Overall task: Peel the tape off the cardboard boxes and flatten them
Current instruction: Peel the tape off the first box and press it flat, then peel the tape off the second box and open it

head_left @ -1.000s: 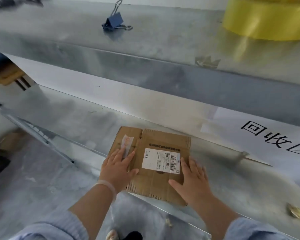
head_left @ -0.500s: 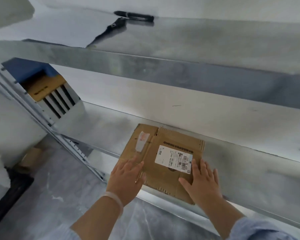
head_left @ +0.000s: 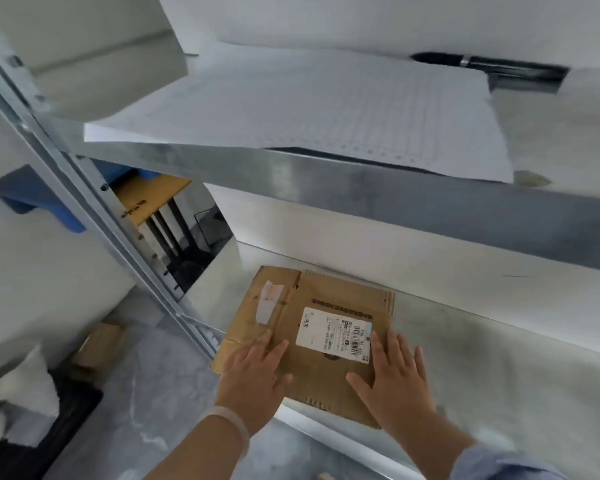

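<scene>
metal shelf (head_left: 482, 358) carrying flattened cardboard box (head_left: 319, 375) at its front-left end. left hand (head_left: 257, 372) and right hand (head_left: 392, 375) pressing flat on box's near half, fingers straight, each grip wide and holding nothing. tape strip (head_left: 271, 301) sitting on far-left flap, long axis running away from person, lying just beyond left hand. left hand seeming nearer for peel.

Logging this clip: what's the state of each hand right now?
Left hand: open, pressing flat on the box.
Right hand: open, pressing flat on the box.
</scene>
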